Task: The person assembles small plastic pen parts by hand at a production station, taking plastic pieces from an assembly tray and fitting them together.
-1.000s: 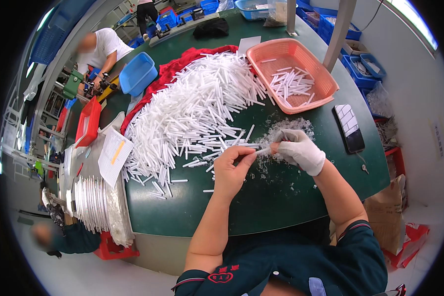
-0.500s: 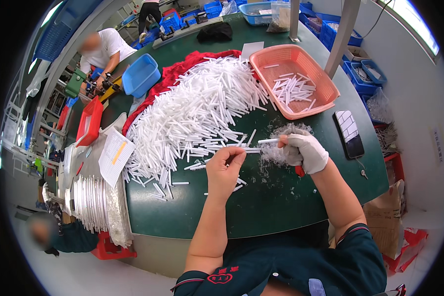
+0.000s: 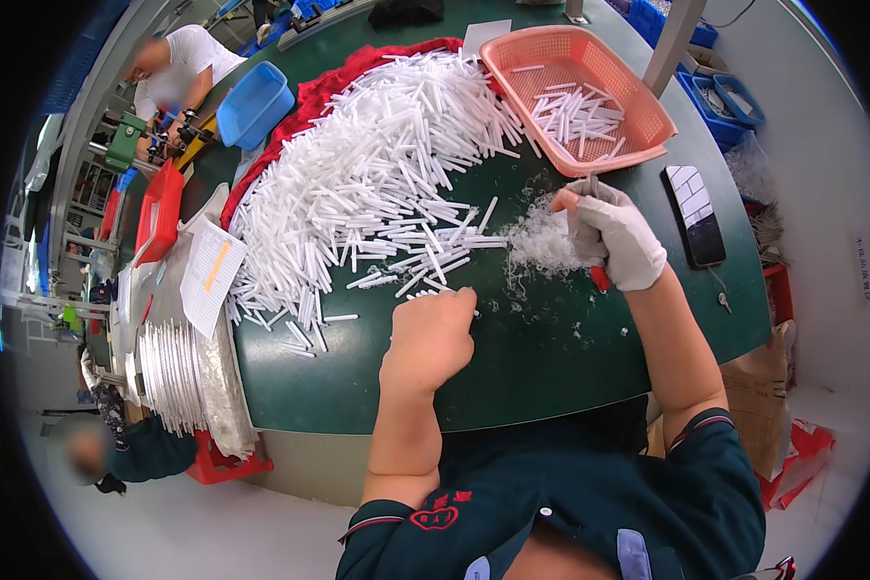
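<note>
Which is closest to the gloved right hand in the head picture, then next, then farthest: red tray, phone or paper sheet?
1. Phone: just right of the right hand.
2. Paper sheet: left, beside the white sticks.
3. Red tray: farther left, past the sheet.

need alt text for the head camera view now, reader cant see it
A person's bare left hand is at the near edge of a big pile of white sticks on a green table; their white-gloved right hand is curled beside pale shavings. An orange basket with more sticks stands beyond, a phone at right.
</note>
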Motion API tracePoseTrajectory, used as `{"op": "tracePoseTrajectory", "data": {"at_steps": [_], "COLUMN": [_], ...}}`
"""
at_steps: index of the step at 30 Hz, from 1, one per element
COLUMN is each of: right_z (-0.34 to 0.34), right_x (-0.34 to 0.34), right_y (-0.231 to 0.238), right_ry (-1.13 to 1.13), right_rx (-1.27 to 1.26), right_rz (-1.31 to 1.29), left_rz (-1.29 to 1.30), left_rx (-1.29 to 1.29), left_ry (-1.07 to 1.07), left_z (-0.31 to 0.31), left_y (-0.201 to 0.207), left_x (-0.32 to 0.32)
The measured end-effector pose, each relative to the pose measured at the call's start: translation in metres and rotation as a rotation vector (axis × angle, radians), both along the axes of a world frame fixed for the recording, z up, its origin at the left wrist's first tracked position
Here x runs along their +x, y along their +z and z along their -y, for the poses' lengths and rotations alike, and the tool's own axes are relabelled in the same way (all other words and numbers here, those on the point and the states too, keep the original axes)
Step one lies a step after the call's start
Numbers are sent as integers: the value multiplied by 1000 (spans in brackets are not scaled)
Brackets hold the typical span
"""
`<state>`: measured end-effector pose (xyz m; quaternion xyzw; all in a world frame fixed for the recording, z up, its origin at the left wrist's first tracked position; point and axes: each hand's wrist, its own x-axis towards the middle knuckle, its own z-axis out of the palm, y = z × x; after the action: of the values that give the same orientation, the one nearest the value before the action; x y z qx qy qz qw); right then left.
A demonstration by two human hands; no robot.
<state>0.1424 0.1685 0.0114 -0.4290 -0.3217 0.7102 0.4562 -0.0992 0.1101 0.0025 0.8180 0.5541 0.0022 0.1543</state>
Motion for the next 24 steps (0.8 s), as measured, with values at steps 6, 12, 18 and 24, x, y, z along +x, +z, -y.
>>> {"op": "tracePoseTrajectory", "data": {"at_steps": [6,12,18,24], "right_z": [10,12,14,19], "right_x": [-14,-16,-17,-23], "right_y": [3,-16,-20,-16], "right_ry": [239,293,236,253], "right_rx": [209,634,556,674], "right_rz": [478,883,684,735], "left_rz": [14,99,855,1363], "left_rx": [71,141,-124,-323], "left_ry": [-12,-46,72,202], "left_z": [-3,-8,-17,-19], "left_y": [-10,-14,1,-11], "left_x": [6,11,12,11]}}
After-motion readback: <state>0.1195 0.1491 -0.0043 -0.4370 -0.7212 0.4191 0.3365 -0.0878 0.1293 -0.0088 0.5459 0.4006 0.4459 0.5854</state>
